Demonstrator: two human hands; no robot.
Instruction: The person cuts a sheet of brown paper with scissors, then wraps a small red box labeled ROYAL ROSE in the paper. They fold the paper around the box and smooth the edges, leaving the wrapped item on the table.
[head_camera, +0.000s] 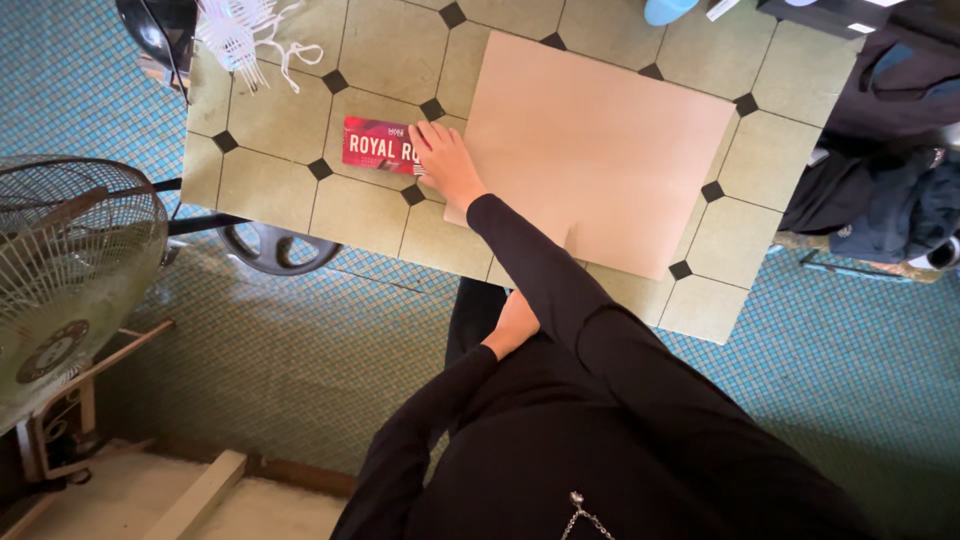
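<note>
A flat red box (378, 144) with white lettering lies on the tiled table (280, 120), left of a large tan cardboard sheet (600, 150). My right hand (445, 160) reaches across from the right in a black sleeve, and its fingers lie over the box's right end and hold it against the table. My left hand (512, 325) hangs low by my thigh, just below the table's near edge. Its fingers are hidden behind my right arm, and nothing shows in it.
A bundle of white plastic pieces (245, 35) lies at the table's far left corner beside a dark chair (155, 40). A standing fan (70, 270) is on the floor at left. Dark clothing (890, 170) is piled at right. A blue object (668, 9) sits at the table's far edge.
</note>
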